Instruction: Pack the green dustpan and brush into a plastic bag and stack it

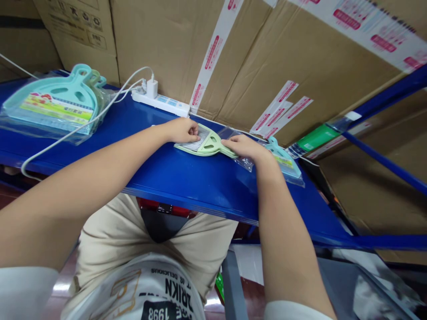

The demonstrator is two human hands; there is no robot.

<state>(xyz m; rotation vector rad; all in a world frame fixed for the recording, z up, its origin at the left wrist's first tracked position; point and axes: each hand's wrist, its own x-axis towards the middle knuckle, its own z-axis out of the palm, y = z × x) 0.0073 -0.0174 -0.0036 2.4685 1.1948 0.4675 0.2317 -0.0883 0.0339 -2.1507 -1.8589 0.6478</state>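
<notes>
A small pale green dustpan (200,153) lies on the blue shelf, with a hand brush of the same green (213,141) nested in it. The brush's light grey bristles (193,144) point to the left. My left hand (185,130) is closed, its curled fingers touching the bristles from above. At the other end, my right hand (243,146) grips the handle end, thumb and fingers round it. Beneath that hand lies a crumpled clear plastic bag (245,163). The wrist and fingers partly hide the handle.
Packed light-blue dustpan sets (50,111) lie at the left, and another wrapped blue one (285,162) at the right. A white power strip (163,103) with cables stands at the back. A green-labelled bottle (320,135) leans near the blue frame. Cardboard boxes (160,44) wall the back.
</notes>
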